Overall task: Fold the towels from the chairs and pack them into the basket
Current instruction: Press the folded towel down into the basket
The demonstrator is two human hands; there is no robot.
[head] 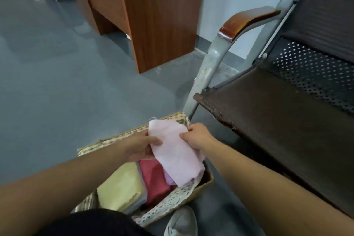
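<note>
Head view: left hand (138, 146) and right hand (199, 136), fingers tight on pink towel (178, 159) over basket (202, 186).

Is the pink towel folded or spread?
Folded: the pink towel is a compact layered strip, gripped by left hand and right hand over the basket.

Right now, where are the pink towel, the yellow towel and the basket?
pink towel (176, 151), head view, middle of the folded cloth.
yellow towel (122, 191), head view, its flat top.
basket (118, 137), head view, far rim.

open floor (57, 82) left of basket (118, 137), chair (268, 120) close right, wooden cabinet (153, 15) beyond
</note>
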